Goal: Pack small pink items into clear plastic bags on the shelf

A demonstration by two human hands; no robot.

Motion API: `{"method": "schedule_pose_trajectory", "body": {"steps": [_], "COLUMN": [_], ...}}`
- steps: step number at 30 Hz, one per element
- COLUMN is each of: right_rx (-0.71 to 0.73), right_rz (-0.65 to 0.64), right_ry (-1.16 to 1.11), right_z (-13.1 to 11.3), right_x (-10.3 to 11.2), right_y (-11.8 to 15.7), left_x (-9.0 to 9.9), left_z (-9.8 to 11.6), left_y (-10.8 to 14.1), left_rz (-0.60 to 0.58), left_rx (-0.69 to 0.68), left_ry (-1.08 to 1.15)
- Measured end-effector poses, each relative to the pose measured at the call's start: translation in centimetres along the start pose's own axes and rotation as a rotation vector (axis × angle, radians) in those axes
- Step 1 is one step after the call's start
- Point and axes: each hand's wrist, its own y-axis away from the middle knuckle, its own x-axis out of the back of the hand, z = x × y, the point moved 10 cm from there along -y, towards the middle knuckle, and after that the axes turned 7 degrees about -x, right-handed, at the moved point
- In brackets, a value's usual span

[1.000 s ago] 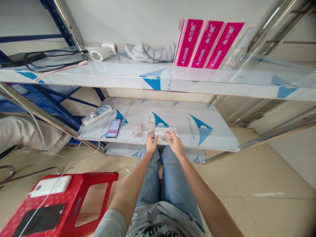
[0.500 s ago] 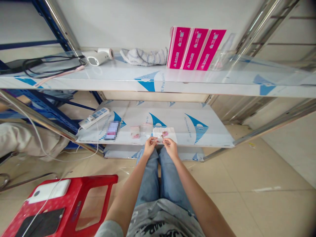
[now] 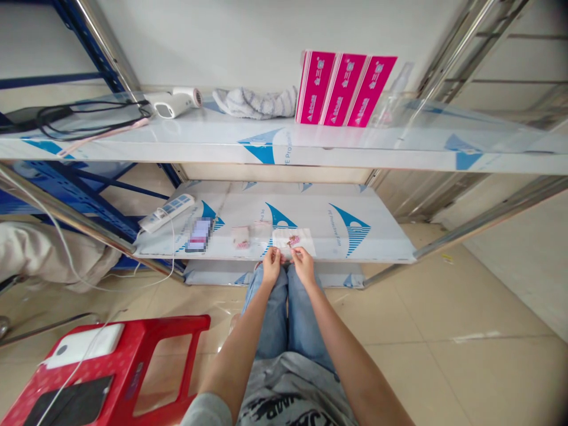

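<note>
Your left hand [image 3: 271, 266] and right hand [image 3: 303, 266] pinch the near edge of the white packet [image 3: 293, 241] between narrowly closed fingers [image 3: 277, 254], so pull evenly and keep it flat over the shelf [image 3: 386, 245].

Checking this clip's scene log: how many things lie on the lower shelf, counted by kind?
Power strip: 1
Blurred-out item: 1
Small clear bags: 2
White packet: 1
Total: 5
</note>
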Motion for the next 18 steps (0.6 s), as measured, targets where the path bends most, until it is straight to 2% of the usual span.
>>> {"method": "schedule_pose_trajectory", "body": {"steps": [5,18], "right_rx": [0.008,-0.011], "right_rz": [-0.012,-0.019], "right_ry": [0.112,0.137], "right_z": [0.0,0.5], "right_x": [-0.1,-0.4], "right_y": [-0.1,-0.5], "left_x": [0.2,0.4], "left_z": [-0.3,-1.3], "left_y": [-0.3,-0.4], "left_rz": [0.000,0.006], "left_rx": [0.010,0.062], "left_ry": [-0.009,0.071]}}
